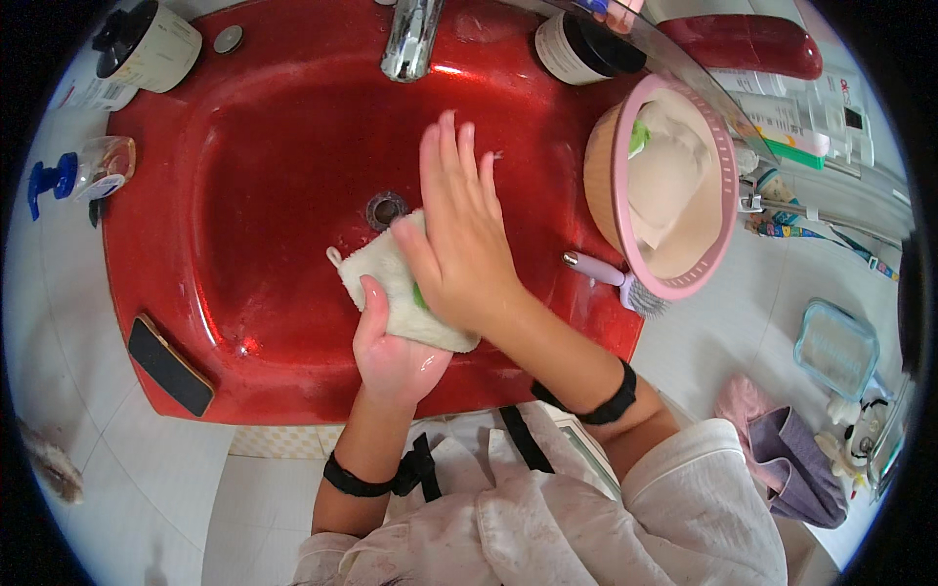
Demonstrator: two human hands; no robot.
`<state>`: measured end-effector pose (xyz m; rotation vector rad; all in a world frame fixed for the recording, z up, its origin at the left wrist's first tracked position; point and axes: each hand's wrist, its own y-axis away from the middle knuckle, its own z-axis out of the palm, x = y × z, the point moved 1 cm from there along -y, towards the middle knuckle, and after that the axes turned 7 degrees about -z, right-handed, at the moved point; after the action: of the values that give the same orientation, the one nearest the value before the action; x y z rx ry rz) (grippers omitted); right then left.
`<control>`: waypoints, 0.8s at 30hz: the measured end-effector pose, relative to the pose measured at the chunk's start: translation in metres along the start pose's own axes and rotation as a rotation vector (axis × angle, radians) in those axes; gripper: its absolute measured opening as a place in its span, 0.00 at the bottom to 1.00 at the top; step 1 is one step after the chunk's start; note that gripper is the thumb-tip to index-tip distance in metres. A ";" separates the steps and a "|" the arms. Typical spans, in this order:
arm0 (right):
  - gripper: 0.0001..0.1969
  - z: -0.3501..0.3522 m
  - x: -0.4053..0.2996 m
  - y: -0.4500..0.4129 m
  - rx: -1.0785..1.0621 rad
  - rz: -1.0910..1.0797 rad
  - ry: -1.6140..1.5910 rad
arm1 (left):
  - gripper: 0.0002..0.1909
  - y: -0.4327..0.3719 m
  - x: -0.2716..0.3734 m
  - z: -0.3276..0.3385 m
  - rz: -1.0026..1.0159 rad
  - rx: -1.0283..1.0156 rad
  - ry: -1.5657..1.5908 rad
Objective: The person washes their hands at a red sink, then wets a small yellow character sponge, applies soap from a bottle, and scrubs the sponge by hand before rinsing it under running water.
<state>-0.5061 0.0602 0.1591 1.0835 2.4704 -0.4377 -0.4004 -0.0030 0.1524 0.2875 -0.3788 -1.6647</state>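
A small pale cloth [432,326] with a hanging loop and a green patch lies between my two hands over the red washbasin [278,183]. My left hand [399,359] supports it from below, palm up, its thumb resting on the cloth. My right hand [462,242] lies flat on top, fingers straight and pointing towards the chrome tap [412,44]. Beyond the cloth's far edge is the drain [385,211]. Under the cloth, the fingers of my left hand are hidden.
A pink-rimmed basin [623,183] holding pale cloth stands at the right, beside a purple hairbrush [597,269]. On the left are a phone [170,365], a pump bottle [106,167] and a black-lidded jar [157,55]. Another jar [568,51] stands right of the tap.
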 end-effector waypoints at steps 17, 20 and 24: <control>0.41 -0.008 -0.031 0.045 -0.030 0.012 -0.204 | 0.32 -0.011 -0.005 0.006 0.093 0.041 -0.167; 0.38 -0.013 -0.058 0.042 -0.184 -0.080 -0.280 | 0.34 -0.004 -0.003 0.000 0.081 0.124 -0.239; 0.37 -0.008 -0.029 0.004 -0.064 -0.100 -0.181 | 0.35 -0.003 -0.004 0.002 -0.045 0.007 -0.019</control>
<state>-0.4875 0.0485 0.1794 0.8580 2.3684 -0.4614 -0.4035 0.0010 0.1528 0.2875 -0.3956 -1.7120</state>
